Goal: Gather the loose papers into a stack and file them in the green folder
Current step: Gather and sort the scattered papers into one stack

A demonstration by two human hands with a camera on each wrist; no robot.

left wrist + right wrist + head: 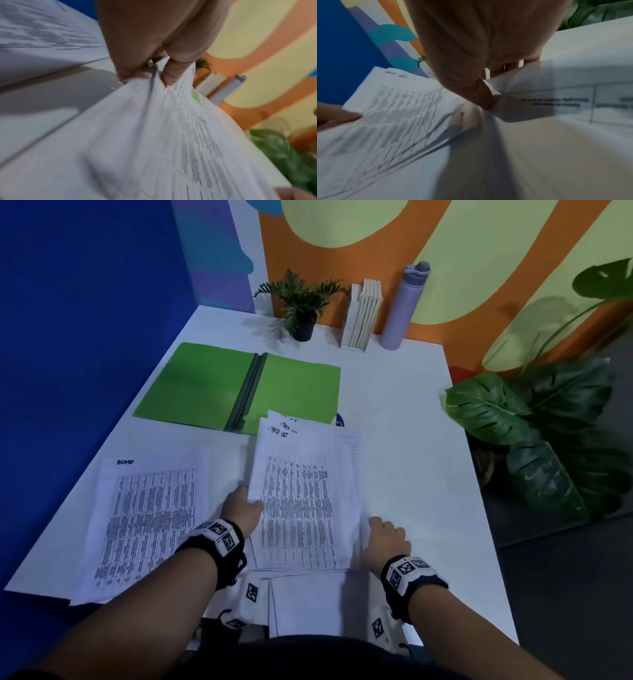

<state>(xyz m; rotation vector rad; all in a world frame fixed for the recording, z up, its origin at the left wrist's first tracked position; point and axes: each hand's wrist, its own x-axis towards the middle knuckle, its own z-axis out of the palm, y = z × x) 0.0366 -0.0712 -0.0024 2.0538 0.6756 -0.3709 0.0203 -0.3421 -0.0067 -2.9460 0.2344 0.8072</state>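
Note:
The green folder (205, 385) lies open at the back left of the white table (411, 440). In front of it my left hand (250, 501) pinches the left edge of a fanned paper stack (301, 491), thumb (173, 73) on top, lifting that side. My right hand (375, 525) is at the stack's right edge and pinches the corner of a printed sheet (556, 105) between thumb (485, 98) and fingers. A second paper pile (147, 525) lies flat at the left. One blank sheet (308, 604) lies by the table's front edge.
Along the back wall stand a small potted plant (303, 302), a row of white books (363, 316) and a lilac bottle (404, 306). A large leafy plant (534, 433) stands off the table's right edge. A blue wall borders the left.

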